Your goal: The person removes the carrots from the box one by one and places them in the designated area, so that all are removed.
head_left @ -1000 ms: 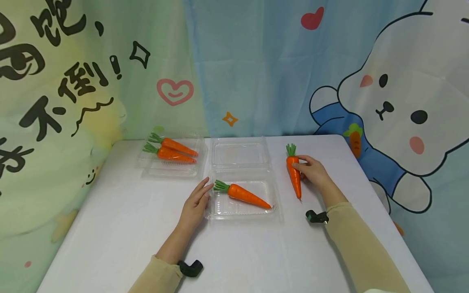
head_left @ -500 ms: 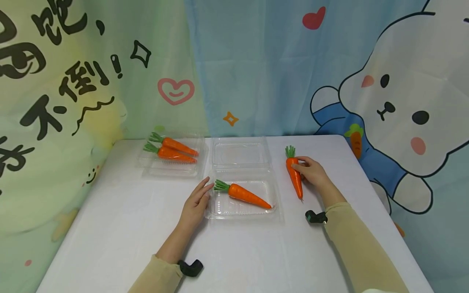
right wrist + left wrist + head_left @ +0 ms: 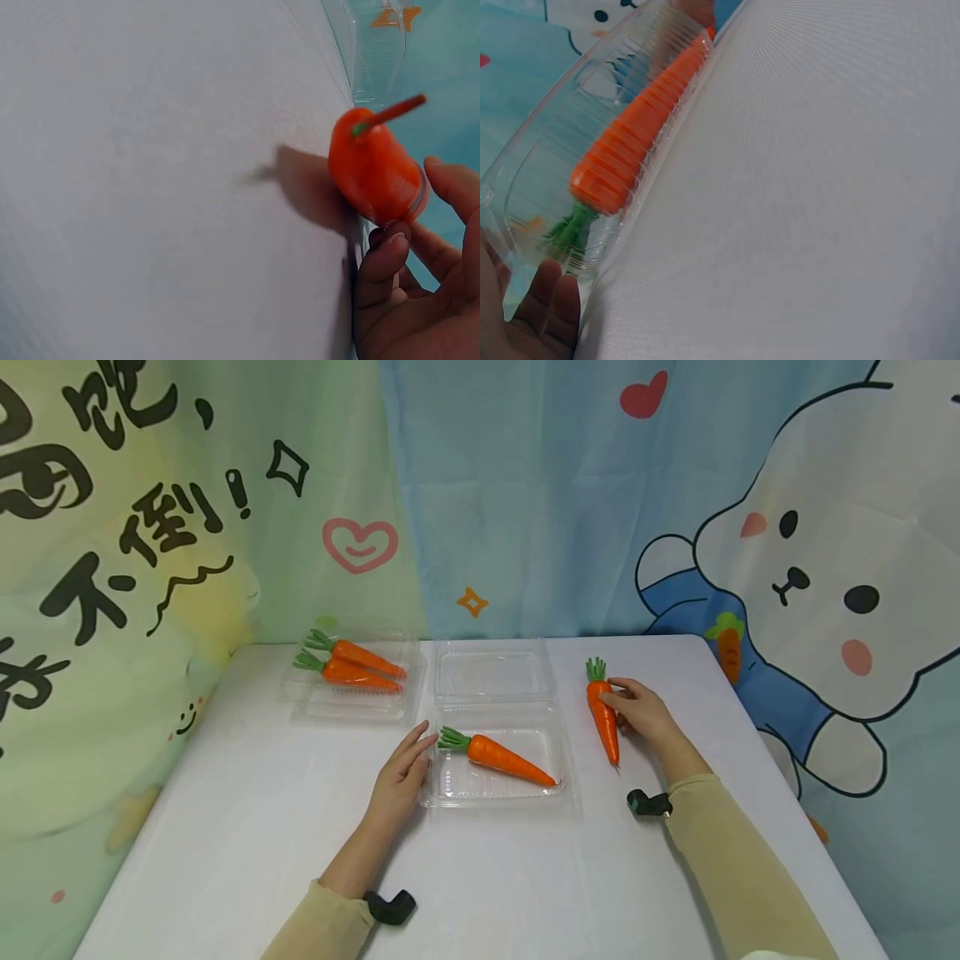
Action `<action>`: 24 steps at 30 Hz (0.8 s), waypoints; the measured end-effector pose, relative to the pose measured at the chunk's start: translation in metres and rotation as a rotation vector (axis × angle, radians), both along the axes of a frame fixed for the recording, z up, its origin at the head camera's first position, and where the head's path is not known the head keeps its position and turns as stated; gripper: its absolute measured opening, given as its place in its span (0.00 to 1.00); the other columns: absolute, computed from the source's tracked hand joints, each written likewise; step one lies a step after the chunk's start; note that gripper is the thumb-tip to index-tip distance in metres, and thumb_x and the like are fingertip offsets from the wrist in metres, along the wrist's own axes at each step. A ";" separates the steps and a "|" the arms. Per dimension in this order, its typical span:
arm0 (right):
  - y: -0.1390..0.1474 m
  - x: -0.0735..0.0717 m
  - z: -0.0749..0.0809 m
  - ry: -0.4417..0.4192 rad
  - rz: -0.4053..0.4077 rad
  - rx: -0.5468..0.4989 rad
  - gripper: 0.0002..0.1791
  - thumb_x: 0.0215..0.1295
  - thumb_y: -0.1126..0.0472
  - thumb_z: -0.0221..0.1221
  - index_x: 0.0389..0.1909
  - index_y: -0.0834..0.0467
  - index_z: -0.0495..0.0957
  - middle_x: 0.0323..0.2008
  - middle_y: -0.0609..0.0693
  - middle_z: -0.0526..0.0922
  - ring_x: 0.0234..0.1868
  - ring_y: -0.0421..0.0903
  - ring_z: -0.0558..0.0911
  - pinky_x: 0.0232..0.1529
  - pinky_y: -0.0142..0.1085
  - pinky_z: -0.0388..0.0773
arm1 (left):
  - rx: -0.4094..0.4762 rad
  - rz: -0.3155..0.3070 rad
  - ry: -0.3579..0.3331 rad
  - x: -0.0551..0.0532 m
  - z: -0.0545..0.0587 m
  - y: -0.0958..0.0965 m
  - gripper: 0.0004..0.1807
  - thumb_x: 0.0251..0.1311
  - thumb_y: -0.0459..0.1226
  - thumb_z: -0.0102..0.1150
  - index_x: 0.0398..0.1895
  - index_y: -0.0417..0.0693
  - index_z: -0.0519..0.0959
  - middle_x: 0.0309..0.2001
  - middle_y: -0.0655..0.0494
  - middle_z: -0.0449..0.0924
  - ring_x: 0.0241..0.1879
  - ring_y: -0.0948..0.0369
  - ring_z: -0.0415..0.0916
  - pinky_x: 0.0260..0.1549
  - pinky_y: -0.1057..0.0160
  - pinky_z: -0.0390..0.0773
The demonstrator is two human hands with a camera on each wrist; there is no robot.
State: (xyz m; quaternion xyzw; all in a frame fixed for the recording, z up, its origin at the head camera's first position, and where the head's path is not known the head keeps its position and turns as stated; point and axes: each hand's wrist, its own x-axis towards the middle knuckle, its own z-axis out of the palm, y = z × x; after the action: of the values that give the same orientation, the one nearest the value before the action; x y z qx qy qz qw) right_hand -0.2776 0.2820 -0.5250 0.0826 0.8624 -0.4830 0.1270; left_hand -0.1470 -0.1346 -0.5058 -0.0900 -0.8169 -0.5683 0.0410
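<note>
An orange carrot with green leaf stubs is held by my right hand, to the right of the middle clear plastic box. Thumb and fingers pinch it along its side, leafy end away from me. In the right wrist view its narrow end, with a thin root, faces the camera above a shadow on the table. My left hand has its fingers extended, touching the left edge of the open hinged clear box. Inside that box lies another carrot, leaves to the left, also seen through the wall in the left wrist view.
At the back left of the white table stands another clear plastic box with two carrots. The middle box's lid lies folded back toward the printed curtain behind the table.
</note>
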 end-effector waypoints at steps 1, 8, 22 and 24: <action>0.001 0.000 0.000 0.000 -0.004 -0.001 0.39 0.68 0.39 0.57 0.74 0.52 0.60 0.61 0.63 0.69 0.33 0.46 0.74 0.31 0.32 0.78 | 0.003 0.001 0.005 0.000 0.000 0.000 0.19 0.72 0.29 0.47 0.63 0.40 0.76 0.73 0.47 0.64 0.67 0.48 0.66 0.51 0.78 0.67; 0.004 -0.001 0.006 0.017 -0.016 0.043 0.40 0.68 0.38 0.55 0.75 0.51 0.58 0.62 0.62 0.68 0.33 0.49 0.74 0.32 0.33 0.76 | 0.002 0.005 0.005 -0.001 -0.004 0.000 0.19 0.72 0.29 0.47 0.63 0.41 0.76 0.73 0.48 0.64 0.71 0.48 0.63 0.56 0.76 0.65; -0.013 -0.004 0.051 0.151 0.025 0.169 0.38 0.67 0.35 0.54 0.73 0.49 0.62 0.68 0.60 0.67 0.53 0.57 0.72 0.39 0.36 0.79 | 0.007 0.011 -0.010 -0.006 -0.014 -0.001 0.19 0.73 0.30 0.47 0.63 0.41 0.76 0.74 0.50 0.63 0.70 0.49 0.64 0.54 0.78 0.65; -0.021 -0.004 0.058 0.154 0.054 0.160 0.38 0.67 0.35 0.55 0.73 0.48 0.63 0.67 0.58 0.67 0.56 0.58 0.70 0.43 0.40 0.80 | 0.009 0.017 -0.006 -0.010 -0.024 -0.003 0.19 0.73 0.31 0.47 0.63 0.43 0.76 0.74 0.51 0.63 0.68 0.50 0.65 0.52 0.76 0.66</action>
State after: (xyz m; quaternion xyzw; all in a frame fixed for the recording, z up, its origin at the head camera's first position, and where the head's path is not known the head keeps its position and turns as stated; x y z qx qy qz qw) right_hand -0.2818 0.2615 -0.4667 0.0318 0.9074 -0.4138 0.0666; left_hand -0.1570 -0.1374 -0.5300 -0.0812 -0.8151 -0.5720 0.0439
